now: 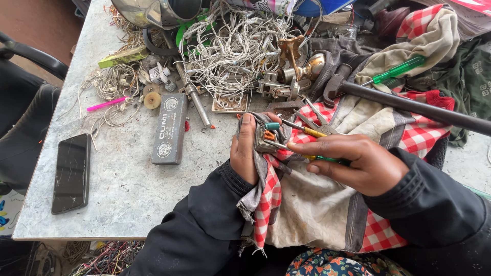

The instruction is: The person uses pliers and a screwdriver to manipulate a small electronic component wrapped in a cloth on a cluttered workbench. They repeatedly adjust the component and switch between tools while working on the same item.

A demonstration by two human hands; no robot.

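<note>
- One view only, from the head camera, is recorded; both hands are seen low in the frame over a red-and-white checked cloth [409, 140] spread across the lap and the table's near edge.
- The left hand [244, 153] is clenched around a small metal part [265, 139], cradled in a fold of the cloth; the thumb is laid along its left side.
- The small metal part sits just left of centre frame, between the two hands, above the table edge.
- The right hand [353, 161] is closed on a yellow-handled tool [299, 148], held pen-fashion; its thin metal tip is brought against the part. Whether tip and part truly touch cannot be told for certain.
- Handling, as judged: the part is rigid and likely dense for its size, with hard edges; the cloth wrap is judged to give grip and to spare the palm. The outer body is judged the best hold, the face kept clear for the tool.
- Appearance: grey, boxy metal with an orange patch and a teal piece at its upper edge; finer detail is too small to read.
- Nearby on the grey table [128, 189]: a dark phone [71, 173], a grey rectangular block [170, 128], a tangle of white wires [235, 48], a green-handled screwdriver [396, 70].
</note>
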